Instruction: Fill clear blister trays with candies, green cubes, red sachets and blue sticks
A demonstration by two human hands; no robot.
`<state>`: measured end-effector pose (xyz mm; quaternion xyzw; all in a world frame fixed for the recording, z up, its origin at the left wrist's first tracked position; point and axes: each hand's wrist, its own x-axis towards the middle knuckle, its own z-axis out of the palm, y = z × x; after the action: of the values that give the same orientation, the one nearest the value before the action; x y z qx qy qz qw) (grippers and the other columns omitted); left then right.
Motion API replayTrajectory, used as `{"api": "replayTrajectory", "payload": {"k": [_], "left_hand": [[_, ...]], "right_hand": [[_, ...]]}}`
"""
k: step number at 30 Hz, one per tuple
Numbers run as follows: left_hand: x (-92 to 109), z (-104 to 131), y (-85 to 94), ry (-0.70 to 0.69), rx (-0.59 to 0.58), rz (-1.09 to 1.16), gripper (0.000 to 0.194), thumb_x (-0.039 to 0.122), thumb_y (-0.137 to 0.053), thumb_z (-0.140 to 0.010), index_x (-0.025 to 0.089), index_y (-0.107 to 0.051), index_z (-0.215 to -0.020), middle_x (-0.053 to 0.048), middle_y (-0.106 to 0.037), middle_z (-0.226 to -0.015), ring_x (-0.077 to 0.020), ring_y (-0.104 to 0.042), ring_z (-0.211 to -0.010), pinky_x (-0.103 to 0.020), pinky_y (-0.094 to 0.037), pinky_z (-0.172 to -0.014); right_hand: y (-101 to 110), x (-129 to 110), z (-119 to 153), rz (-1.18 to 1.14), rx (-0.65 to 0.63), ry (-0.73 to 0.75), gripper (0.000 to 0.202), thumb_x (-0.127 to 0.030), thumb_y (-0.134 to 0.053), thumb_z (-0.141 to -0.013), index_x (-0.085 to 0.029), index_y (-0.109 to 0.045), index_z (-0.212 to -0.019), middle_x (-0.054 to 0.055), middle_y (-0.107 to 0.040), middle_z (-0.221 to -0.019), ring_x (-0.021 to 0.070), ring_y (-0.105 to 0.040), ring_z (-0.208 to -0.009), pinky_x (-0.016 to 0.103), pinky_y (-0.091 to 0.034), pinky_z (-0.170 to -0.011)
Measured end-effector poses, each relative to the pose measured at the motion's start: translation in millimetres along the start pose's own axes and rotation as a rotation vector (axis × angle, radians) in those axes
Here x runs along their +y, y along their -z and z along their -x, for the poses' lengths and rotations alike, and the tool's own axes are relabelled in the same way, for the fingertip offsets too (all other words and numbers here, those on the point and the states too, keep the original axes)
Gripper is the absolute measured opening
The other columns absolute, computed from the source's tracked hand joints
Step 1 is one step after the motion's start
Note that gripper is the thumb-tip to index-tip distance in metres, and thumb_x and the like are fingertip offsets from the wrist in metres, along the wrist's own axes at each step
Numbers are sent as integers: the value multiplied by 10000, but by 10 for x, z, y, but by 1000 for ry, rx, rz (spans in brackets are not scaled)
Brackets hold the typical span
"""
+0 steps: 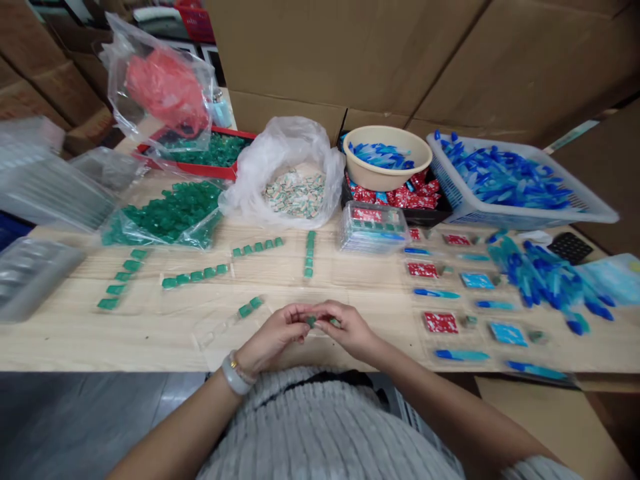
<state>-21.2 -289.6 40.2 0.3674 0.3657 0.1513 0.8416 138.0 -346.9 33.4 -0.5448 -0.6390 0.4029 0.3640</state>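
My left hand (280, 332) and my right hand (349, 329) meet close to the table's front edge, fingertips nearly touching. Between the fingers of both shows a small green piece (311, 321), and another bit of green shows by my right fingers. Just left of my hands, a clear plastic tray (207, 333) lies on the wood with two green pieces (250, 307) at its upper end. Further trays beyond hold rows of green pieces (196, 275). A heap of green pieces (173, 213) lies on a clear bag at the left.
Behind are a white bag of small chips (295, 193), a beige bowl (387, 175) and a white basket (525, 212) of blue pieces. Stacked clear boxes (373, 230) and filled trays (440, 323) stand at the right. Empty plastic trays (35, 277) are piled left.
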Motion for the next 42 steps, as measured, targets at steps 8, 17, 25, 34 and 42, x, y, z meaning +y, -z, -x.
{"api": "replayTrajectory", "payload": {"k": [8,17,25,34,42], "left_hand": [[602,19,434,-205,126,-181,382,167,-564,-661,186,-529,-1040,-19,-583,-861,-120,-518,-721,-215,-415,-617],[2068,-328,2400,-471,1058,-1134,323,167,-452,-730,106,-595,-1013,-108,-612,-961,-219,-540,-906,-322,-381,-853],[2049,-865,2741,-451,907,-1094,173,114,-561,-648,130,-664,-787,-131,-592,-998,-264,-501,-1004,-379,-323,-931],[1940,-433,2480,-454,462,-157,204,200,-573,-720,121,-592,-907,-65,-620,-838,-119,-583,-720,-248,-481,-693],[1755,-427,2116,-486,455,122,174,207,-675,-619,126,-552,-710,14,-547,-681,-78,-535,-631,-222,-462,-656]], "right_hand": [[-5,-345,-605,174,11,162,127,-202,-487,-804,-177,-572,-894,38,-577,-781,132,-546,-698,264,-461,-624],[75,-1377,-2888,759,285,397,383,-100,-426,-763,-135,-497,-1137,124,-540,-1042,229,-503,-958,376,-426,-826],[-461,-834,-3494,668,74,313,359,-194,-496,-775,-144,-521,-1129,94,-592,-986,170,-548,-862,286,-427,-781],[-909,-372,-3334,149,-1,258,333,-120,-504,-747,-173,-555,-1071,30,-570,-848,98,-524,-669,240,-443,-660],[-908,-320,-3162,-65,74,261,241,-159,-542,-701,-197,-558,-938,4,-497,-784,110,-490,-663,255,-425,-640]]}}
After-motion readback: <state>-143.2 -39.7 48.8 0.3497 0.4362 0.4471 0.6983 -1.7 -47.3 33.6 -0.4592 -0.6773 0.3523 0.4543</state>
